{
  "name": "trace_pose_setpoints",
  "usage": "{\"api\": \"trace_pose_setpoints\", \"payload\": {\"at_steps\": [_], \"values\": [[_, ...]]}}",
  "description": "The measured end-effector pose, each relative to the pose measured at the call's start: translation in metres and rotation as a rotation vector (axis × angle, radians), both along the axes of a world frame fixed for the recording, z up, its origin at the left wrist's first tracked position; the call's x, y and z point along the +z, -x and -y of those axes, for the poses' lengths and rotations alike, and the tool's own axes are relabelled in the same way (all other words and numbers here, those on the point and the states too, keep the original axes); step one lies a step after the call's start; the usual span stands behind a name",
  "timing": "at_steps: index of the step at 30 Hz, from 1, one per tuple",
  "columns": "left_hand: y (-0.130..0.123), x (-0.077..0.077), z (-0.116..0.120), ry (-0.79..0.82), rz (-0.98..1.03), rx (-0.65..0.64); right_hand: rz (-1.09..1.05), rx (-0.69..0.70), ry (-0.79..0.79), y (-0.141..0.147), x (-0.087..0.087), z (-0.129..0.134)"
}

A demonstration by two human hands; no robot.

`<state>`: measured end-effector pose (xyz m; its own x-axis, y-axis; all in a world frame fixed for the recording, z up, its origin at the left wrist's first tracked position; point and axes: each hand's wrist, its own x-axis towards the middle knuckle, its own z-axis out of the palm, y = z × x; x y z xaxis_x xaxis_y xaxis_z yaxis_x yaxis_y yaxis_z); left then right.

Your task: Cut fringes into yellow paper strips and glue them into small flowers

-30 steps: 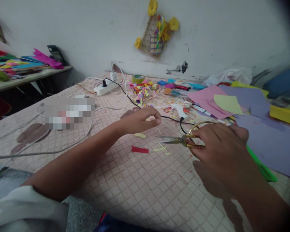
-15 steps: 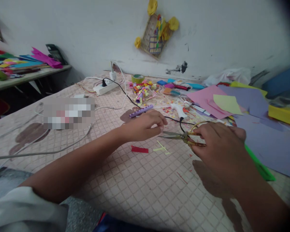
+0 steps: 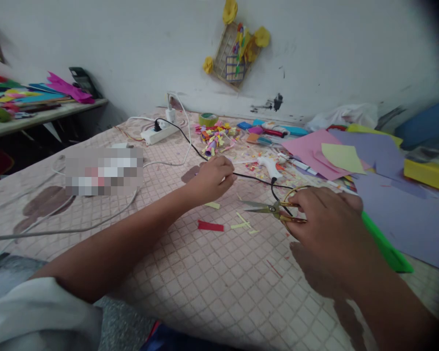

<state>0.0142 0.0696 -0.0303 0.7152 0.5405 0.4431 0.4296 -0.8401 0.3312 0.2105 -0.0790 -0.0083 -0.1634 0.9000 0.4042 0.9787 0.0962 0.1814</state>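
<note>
My right hand (image 3: 325, 214) has its fingers through the gold handles of a pair of scissors (image 3: 272, 208). The silver blades stand slightly apart and point left, above the cloth. My left hand (image 3: 214, 178) is low over the table left of the blade tips, fingers curled together; what they hold, if anything, is hidden. A pale yellow paper strip (image 3: 212, 205) shows just below this hand. Closer to me lie a red paper piece (image 3: 210, 225) and several thin pale yellow strips (image 3: 241, 224). A white glue gun (image 3: 269, 167) lies beyond the scissors, its black cord running behind both hands.
Coloured paper sheets (image 3: 388, 204) cover the right side, with a green plastic edge (image 3: 388, 246) beside my right forearm. A paper-scrap pile (image 3: 217, 136) and a tape roll (image 3: 208, 119) lie at the back. A power strip (image 3: 161, 132) with cables stands at back left.
My left hand has moved left and slightly away from me, over where a purple dotted tube lay; the tube no longer shows. The scissors have shifted slightly left.
</note>
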Motion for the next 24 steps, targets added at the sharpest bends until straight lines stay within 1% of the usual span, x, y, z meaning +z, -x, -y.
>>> {"api": "trace_pose_setpoints", "payload": {"at_steps": [4,7,12,15,18,21,24], "values": [[0.007,-0.006,-0.012,0.021,-0.065,0.126,-0.007,-0.008,-0.029,-0.001,-0.001,0.000],[0.011,-0.005,-0.020,0.026,-0.132,0.177,-0.006,-0.007,-0.019,-0.001,-0.002,-0.001],[0.013,0.000,-0.022,0.013,-0.128,0.198,-0.017,0.028,-0.061,-0.002,-0.004,-0.002],[0.014,0.001,-0.020,0.019,-0.120,0.188,-0.011,0.028,-0.052,-0.002,-0.004,-0.002],[0.013,0.001,-0.020,0.018,-0.156,0.173,-0.023,0.021,-0.040,-0.001,-0.003,-0.002],[0.011,0.001,-0.021,0.003,-0.170,0.187,-0.025,0.007,-0.023,-0.001,-0.004,-0.002],[0.014,0.004,-0.020,0.002,-0.162,0.196,-0.022,0.010,-0.027,-0.002,-0.005,-0.003]]}}
